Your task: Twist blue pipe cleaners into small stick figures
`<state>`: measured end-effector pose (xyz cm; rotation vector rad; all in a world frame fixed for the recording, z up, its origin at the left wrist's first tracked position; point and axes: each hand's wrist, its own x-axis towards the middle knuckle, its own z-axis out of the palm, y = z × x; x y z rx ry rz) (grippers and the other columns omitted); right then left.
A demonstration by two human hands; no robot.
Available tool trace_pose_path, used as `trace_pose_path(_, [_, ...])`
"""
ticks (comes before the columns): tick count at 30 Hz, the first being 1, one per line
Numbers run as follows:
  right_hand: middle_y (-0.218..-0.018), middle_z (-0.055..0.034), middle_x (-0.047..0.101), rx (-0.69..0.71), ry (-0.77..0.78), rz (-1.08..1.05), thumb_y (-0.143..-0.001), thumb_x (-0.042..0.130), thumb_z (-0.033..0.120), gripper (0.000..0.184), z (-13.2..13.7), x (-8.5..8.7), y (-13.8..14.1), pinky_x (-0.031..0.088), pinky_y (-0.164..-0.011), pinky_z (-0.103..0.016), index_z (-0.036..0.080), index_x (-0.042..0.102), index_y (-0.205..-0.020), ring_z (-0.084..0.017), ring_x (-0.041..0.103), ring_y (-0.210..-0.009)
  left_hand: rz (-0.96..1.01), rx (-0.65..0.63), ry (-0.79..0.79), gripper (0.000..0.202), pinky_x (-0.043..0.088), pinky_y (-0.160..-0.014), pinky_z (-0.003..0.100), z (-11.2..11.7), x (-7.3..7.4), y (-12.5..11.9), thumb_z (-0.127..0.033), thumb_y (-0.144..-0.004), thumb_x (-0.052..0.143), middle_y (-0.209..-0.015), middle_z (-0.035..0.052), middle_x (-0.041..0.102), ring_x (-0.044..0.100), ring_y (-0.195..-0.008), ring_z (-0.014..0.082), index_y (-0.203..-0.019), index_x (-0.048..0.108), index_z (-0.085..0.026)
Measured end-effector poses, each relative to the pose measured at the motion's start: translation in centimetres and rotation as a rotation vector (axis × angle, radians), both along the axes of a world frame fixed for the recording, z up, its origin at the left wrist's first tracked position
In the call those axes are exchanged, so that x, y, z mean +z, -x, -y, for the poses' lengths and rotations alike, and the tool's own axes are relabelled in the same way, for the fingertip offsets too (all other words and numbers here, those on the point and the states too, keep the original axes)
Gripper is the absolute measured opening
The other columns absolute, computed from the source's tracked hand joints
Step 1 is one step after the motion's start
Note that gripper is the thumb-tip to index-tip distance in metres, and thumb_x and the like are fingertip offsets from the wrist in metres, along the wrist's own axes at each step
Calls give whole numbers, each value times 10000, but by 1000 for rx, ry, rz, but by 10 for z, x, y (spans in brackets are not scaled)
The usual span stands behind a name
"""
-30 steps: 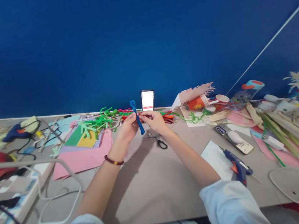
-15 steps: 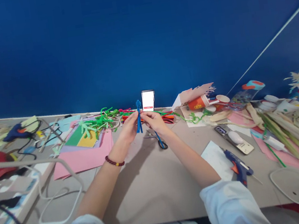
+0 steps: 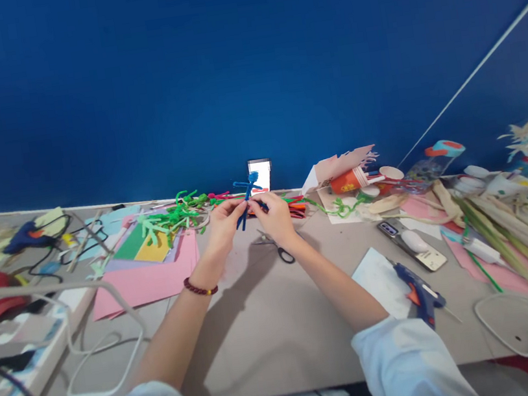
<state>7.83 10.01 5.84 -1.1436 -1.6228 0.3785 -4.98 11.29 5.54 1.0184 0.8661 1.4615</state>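
Observation:
Between my fingertips stands a small blue pipe cleaner figure (image 3: pixel 248 189), with a rounded knot on top and an arm sticking out to the left. My left hand (image 3: pixel 226 221) pinches its lower part from the left. On the other side, my right hand (image 3: pixel 272 216) has thumb and fingers closed on the same blue pipe cleaner. Behind the figure a phone with a lit white screen (image 3: pixel 260 173) leans against the wall. Below my hands lie scissors (image 3: pixel 285 255) with black handles, their blades partly hidden by my right hand.
Green pipe cleaners (image 3: pixel 182 214) lie over coloured paper sheets (image 3: pixel 148 283) on the left, near a white power strip (image 3: pixel 44 347). To the right are a glue gun (image 3: pixel 420 294), a phone lying flat (image 3: pixel 411 244), a red paper cup (image 3: pixel 349 181) and dried husks (image 3: pixel 500 237).
The blue pipe cleaner figure has tilted right, and a piece of it now points out to the left. The long strand hanging under my right hand no longer shows there.

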Motion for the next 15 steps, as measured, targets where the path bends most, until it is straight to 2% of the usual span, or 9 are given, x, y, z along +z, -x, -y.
trace_pose_path(5, [-790,-50,642,-20,44,-103,-806,558,357,191,-6,-6,0,461,-747,-303,185,627,-764,-178,586,-763,45,-28,27,121,433,-632,237,-1,-3,-1,-232,-630,768,-660,12,646,567,-614,113,-683,681,-167])
trace_pose_path(9, [-837,-48,676,103,213,-331,-765,585,345,188,-15,-14,0,498,-703,-292,182,659,-823,-173,627,-740,23,-109,79,178,424,-581,232,-5,-10,-2,-290,-623,773,-629,16,629,554,-583,115,-686,670,-160])
trace_pose_path(13, [-849,-42,690,163,260,-430,-719,614,301,162,-23,-19,0,498,-739,-287,170,687,-778,-165,626,-781,-59,-147,80,212,413,-540,228,-9,-15,1,-325,-624,772,-627,24,632,550,-562,117,-713,678,-157])
trace_pose_path(15, [-776,-28,679,203,308,-477,-694,634,296,158,-25,-19,-1,491,-677,-266,162,691,-756,-152,609,-735,-48,-203,105,209,422,-546,228,-11,-16,4,-319,-623,775,-617,23,625,554,-560,116,-703,674,-154])
